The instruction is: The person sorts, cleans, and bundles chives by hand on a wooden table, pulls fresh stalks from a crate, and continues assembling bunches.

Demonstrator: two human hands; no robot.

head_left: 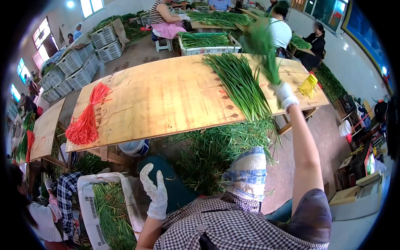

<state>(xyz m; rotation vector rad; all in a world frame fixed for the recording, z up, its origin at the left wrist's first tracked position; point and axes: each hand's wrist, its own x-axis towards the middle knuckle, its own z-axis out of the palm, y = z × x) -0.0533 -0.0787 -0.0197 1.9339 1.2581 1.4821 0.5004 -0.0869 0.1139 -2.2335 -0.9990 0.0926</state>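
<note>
The right hand [286, 96], clamped on a bunch [271, 66] pointing away, was nearer the pile of greens [239, 85] slanting away leftward beside it on the desk [166, 91] than the spread-fingered left hand [156, 193].

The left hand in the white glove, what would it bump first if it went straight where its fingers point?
Probably the wooden table, at its near edge. The left hand points roughly that way. Depth is unclear, though; going lower, it might meet the white bucket instead.
</note>
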